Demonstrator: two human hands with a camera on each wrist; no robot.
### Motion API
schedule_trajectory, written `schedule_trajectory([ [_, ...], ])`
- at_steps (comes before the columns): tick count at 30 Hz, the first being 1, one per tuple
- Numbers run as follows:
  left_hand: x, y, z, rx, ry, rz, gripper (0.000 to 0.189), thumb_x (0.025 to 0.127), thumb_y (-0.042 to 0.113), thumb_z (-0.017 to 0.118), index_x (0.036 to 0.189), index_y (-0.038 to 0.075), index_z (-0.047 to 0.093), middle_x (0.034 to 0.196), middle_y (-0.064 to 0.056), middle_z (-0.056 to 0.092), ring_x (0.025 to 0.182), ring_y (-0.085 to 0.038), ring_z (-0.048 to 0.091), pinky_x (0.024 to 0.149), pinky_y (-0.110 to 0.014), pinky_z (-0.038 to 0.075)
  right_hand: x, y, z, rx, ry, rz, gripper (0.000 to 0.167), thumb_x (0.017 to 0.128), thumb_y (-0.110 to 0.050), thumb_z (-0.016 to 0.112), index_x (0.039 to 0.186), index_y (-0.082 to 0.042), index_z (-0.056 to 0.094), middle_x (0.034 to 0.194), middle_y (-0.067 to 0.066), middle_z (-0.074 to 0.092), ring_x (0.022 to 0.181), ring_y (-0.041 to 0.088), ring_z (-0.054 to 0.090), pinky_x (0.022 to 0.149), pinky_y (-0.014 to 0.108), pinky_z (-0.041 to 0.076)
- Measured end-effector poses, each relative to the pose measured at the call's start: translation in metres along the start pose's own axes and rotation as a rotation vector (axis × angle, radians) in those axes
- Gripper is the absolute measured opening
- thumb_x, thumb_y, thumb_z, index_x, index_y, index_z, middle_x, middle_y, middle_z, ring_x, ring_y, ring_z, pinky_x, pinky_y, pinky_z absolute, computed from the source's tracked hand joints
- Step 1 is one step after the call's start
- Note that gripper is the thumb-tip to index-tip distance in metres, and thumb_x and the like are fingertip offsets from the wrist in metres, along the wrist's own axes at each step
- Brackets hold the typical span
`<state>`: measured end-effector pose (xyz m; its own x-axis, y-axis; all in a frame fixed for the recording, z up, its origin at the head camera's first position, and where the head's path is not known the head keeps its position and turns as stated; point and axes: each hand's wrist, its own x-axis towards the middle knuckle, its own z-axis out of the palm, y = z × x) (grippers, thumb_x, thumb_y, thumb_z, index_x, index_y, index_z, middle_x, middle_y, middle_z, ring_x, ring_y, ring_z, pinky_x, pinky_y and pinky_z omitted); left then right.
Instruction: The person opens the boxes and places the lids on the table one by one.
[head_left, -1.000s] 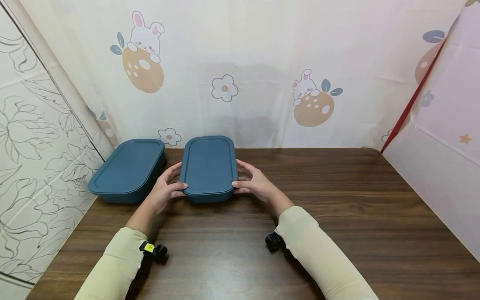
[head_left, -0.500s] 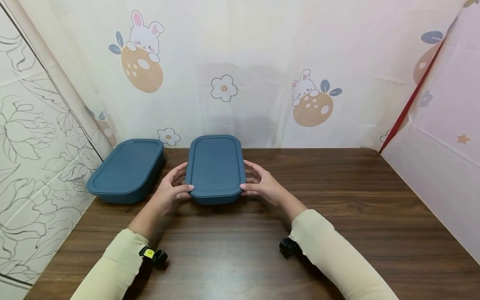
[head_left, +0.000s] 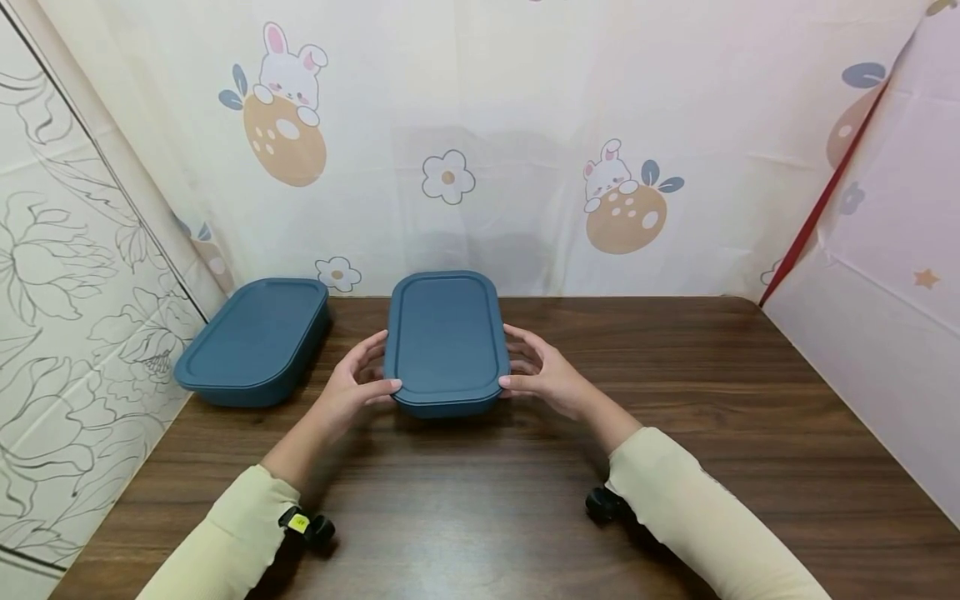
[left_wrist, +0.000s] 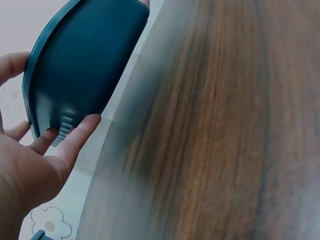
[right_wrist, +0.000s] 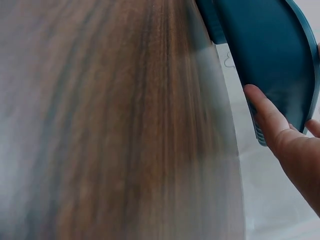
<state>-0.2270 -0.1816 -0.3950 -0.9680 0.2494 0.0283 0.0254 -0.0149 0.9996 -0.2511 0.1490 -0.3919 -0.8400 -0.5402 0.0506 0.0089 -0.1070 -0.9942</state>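
Note:
Between both hands is a dark blue lidded food container (head_left: 448, 337), rectangular with rounded corners. My left hand (head_left: 354, 387) grips its left side, thumb at the near corner of the lid. On the opposite side my right hand (head_left: 551, 379) grips it the same way. The left wrist view shows the container's smooth side wall (left_wrist: 85, 65) raised above the table, with fingers spread along its lower edge. In the right wrist view, fingers (right_wrist: 270, 115) lie against the container's wall (right_wrist: 270, 55). A second blue lidded container (head_left: 255, 333) sits at the table's back left.
The brown wood-grain table (head_left: 675, 400) reaches back to a pale curtain (head_left: 525, 167) printed with rabbits and flowers. At the left stands a white panel (head_left: 82, 333) with flower outlines, close to the second container. A pale cloth (head_left: 885, 292) borders the right side.
Both hands have carried the held container to the right, and slightly nearer over the last half second. Its gap to the second container has widened. The second container stays in place.

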Motion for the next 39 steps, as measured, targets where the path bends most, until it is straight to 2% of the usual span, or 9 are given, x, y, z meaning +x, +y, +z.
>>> schedule_trajectory([
  [10, -0.002, 0.001, 0.015, -0.006, -0.050, 0.025, 0.077, 0.087, 0.002, 0.068, 0.153, 0.012, 0.029, 0.150, -0.017, 0.035, 0.117, -0.031, 0.047, 0.080, -0.032, 0.055, -0.019, -0.004, -0.010, -0.064, 0.010, -0.020, 0.085, 0.087, -0.005, 0.073, 0.154, -0.014, 0.023, 0.149, 0.020, 0.033, 0.125, 0.032, 0.049, 0.086, 0.054, 0.052],
  [21, -0.007, 0.000, 0.033, -0.014, -0.078, 0.031, 0.078, 0.086, 0.002, 0.069, 0.152, 0.012, 0.030, 0.150, -0.017, 0.035, 0.124, -0.037, 0.044, 0.082, -0.036, 0.055, -0.041, -0.007, -0.016, -0.110, 0.050, -0.018, 0.087, 0.083, -0.004, 0.077, 0.153, -0.011, 0.024, 0.147, 0.021, 0.035, 0.122, 0.034, 0.049, 0.082, 0.052, 0.054],
  [30, -0.015, -0.001, 0.043, 0.002, -0.094, 0.032, 0.078, 0.083, 0.004, 0.073, 0.151, 0.014, 0.034, 0.150, -0.016, 0.037, 0.124, -0.037, 0.045, 0.081, -0.039, 0.055, -0.058, -0.005, -0.019, -0.179, 0.021, -0.027, 0.090, 0.081, -0.006, 0.079, 0.152, -0.008, 0.022, 0.146, 0.021, 0.033, 0.126, 0.037, 0.045, 0.085, 0.041, 0.055],
  [39, -0.020, -0.004, 0.051, -0.008, -0.107, 0.024, 0.080, 0.082, 0.002, 0.075, 0.150, 0.014, 0.034, 0.150, -0.015, 0.037, 0.127, -0.038, 0.044, 0.081, -0.040, 0.055, -0.071, -0.003, -0.020, -0.205, 0.016, -0.041, 0.089, 0.081, -0.004, 0.078, 0.151, -0.007, 0.023, 0.145, 0.021, 0.033, 0.124, 0.033, 0.047, 0.086, 0.038, 0.054],
])
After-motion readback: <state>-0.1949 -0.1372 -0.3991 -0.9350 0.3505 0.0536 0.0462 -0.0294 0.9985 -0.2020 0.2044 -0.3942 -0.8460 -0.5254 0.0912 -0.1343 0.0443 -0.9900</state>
